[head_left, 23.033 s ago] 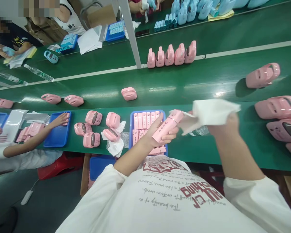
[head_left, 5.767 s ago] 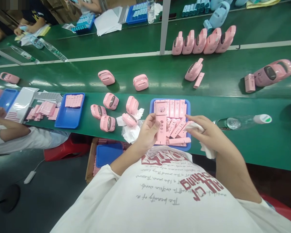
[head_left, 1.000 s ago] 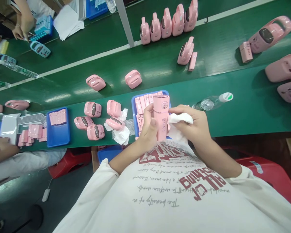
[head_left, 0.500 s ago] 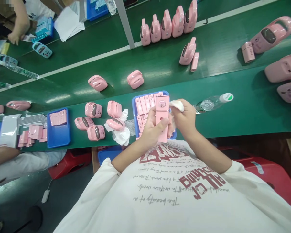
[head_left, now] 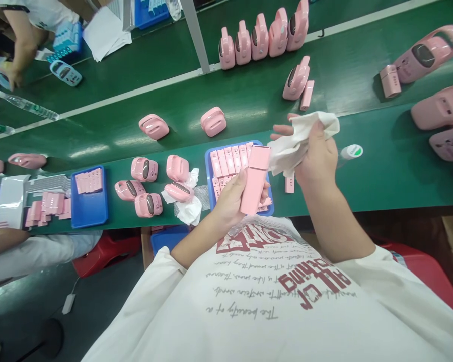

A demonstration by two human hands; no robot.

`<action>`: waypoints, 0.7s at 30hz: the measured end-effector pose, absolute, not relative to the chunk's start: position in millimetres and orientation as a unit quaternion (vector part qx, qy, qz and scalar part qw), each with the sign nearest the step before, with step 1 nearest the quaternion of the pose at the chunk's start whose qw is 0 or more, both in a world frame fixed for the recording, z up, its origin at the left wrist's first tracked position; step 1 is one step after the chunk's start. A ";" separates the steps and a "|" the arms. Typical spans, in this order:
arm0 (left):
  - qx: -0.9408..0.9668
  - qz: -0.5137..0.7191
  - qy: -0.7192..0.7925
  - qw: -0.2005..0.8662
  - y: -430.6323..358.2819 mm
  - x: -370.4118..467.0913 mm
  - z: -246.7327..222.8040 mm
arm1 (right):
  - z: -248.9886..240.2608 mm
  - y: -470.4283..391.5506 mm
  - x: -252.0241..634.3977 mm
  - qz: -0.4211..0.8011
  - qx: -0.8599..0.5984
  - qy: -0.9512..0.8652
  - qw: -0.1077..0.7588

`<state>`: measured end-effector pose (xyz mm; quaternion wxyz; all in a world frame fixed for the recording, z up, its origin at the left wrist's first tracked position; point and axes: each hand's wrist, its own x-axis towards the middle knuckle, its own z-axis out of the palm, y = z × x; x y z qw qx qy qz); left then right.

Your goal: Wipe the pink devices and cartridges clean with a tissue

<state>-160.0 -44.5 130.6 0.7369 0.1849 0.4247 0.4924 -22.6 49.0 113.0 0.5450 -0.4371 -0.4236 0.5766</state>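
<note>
My left hand (head_left: pixel 232 197) is wrapped round a pink rectangular case (head_left: pixel 255 180), tilted in front of my chest, its plain side facing up. Beneath it a blue tray (head_left: pixel 209 177) holds several similar pink pieces in rows. To the right, my right hand (head_left: pixel 317 156) grips a crumpled white cloth (head_left: pixel 292 146) with the thumb over it, some fingers stretching out past the cloth. Below the cloth, one small pink piece (head_left: pixel 289 184) lies on the green table.
A bottle (head_left: pixel 351 152) stands partly hidden behind my right hand. Pink devices (head_left: pixel 144 170) and white tissues (head_left: pixel 191 210) lie left of the tray. More pink devices (head_left: pixel 259 37) line the back. Other people's arms (head_left: pixel 22 45) show at the left.
My right hand has moved away from the case, up and right, and the cloth is spread wider. The case in my left hand now shows its plain side. A small pink piece shows on the table.
</note>
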 end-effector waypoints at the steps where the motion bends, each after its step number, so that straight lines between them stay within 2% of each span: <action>1: 0.183 0.493 0.423 0.738 -44.6 -159.4 128.8 | 118.7 48.2 -28.3 0.571 -0.422 -0.445 0.546; 4: 0.161 0.510 0.429 0.728 -40.6 -158.8 123.2 | 126.4 39.7 -46.4 0.500 -0.376 -0.588 0.513; 8: 0.080 0.567 0.473 0.670 -29.5 -162.1 124.8 | 112.0 19.7 -59.0 0.344 -0.276 -0.800 0.406; 12: 0.031 0.498 0.488 0.716 -27.2 -165.8 131.9 | 93.7 -0.8 -48.9 0.270 -0.120 -0.871 0.392; 16: 0.081 0.487 0.482 0.724 -30.4 -170.1 124.0 | 95.0 -16.2 -30.2 0.338 -0.103 -0.817 0.456; 18: 0.099 0.496 0.448 0.737 -28.9 -173.7 116.9 | 98.7 -18.7 -22.8 0.397 -0.127 -0.742 0.525; 20: 0.105 0.509 0.425 0.741 -25.6 -176.5 112.2 | 101.4 -16.0 -17.1 0.456 -0.222 -0.637 0.581; 21: 0.103 0.519 0.424 0.735 -23.9 -177.2 111.2 | 102.2 -13.0 -15.0 0.490 -0.289 -0.589 0.575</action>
